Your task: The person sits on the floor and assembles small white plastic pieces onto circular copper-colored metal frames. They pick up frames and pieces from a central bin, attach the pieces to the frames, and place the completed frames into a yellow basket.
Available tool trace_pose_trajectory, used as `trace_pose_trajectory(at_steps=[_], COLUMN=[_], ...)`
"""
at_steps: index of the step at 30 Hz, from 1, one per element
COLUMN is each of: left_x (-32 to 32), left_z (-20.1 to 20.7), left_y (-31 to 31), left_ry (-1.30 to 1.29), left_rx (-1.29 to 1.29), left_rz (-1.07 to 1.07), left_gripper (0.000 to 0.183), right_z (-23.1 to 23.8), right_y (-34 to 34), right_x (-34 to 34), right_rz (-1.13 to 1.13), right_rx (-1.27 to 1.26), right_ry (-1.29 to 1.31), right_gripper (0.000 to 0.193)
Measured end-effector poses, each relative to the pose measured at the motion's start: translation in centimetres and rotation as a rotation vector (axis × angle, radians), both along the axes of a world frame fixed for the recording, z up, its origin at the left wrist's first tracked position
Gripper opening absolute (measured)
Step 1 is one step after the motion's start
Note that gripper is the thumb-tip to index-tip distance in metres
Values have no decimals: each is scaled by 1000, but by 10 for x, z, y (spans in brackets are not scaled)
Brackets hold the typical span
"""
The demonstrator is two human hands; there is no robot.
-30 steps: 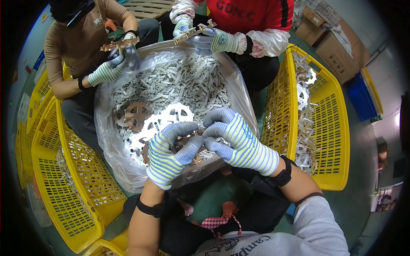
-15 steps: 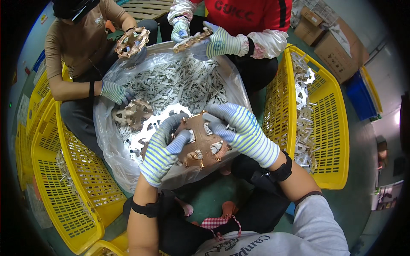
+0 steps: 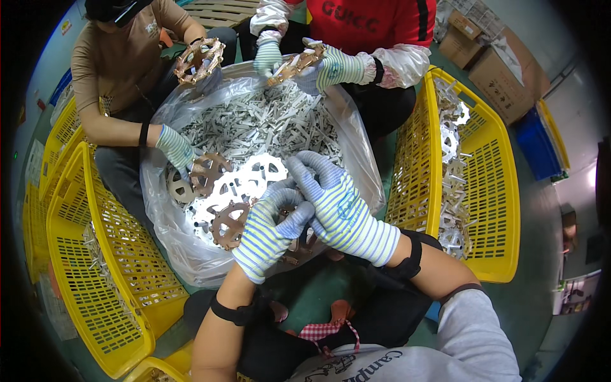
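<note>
My left hand (image 3: 266, 232) and my right hand (image 3: 347, 213), in striped gloves, meet over the near edge of the plastic-lined bin (image 3: 167, 239). Their fingers are bent round a copper-coloured toothed metal disc (image 3: 304, 244) with cut-outs. Most of it is hidden behind the gloves, and the fingertips' exact grip cannot be seen. Just left of my left hand, another copper-coloured disc (image 3: 229, 224) lies on shiny silver toothed discs (image 3: 259, 170). Beyond them, many thin grey metal strips (image 3: 280, 118) fill the bin.
Across the bin, a person in red (image 3: 369, 25) handles a copper-coloured part (image 3: 296, 65). At the left, a person in brown (image 3: 121, 57) holds a copper-coloured ring (image 3: 198, 60) and reaches into the bin. Yellow baskets (image 3: 487, 191) flank both sides; cardboard boxes (image 3: 503, 76) stand at back right.
My hands have drawn closer together, and the disc between them has tilted and dropped mostly from sight. The left co-worker's gloved hand has shifted beside a copper-coloured disc; the red-shirted person's part has tilted.
</note>
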State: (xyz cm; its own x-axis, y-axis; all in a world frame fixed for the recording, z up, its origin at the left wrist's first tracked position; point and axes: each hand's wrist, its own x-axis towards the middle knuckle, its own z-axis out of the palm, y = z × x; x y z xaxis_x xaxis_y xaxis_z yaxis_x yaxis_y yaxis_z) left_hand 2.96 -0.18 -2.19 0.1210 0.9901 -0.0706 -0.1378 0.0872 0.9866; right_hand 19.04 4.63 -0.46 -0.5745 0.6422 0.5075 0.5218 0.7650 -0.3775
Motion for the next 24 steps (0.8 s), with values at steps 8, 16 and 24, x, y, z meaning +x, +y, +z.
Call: trace_pose_trajectory(at_steps=[8, 16, 24], left_x=[-15, -12, -9], left_z=[5, 7, 10], left_y=[3, 4, -1], left_ry=[61, 103, -7], left_rx=[39, 102, 7], left_rz=[115, 164, 75], left_gripper=[21, 31, 44], right_z=[7, 11, 11], right_y=[-1, 8, 10], right_x=[12, 23, 26], right_rz=[149, 121, 122], right_rx=[-163, -310, -345], right_ry=[159, 241, 370], right_gripper=[47, 17, 17])
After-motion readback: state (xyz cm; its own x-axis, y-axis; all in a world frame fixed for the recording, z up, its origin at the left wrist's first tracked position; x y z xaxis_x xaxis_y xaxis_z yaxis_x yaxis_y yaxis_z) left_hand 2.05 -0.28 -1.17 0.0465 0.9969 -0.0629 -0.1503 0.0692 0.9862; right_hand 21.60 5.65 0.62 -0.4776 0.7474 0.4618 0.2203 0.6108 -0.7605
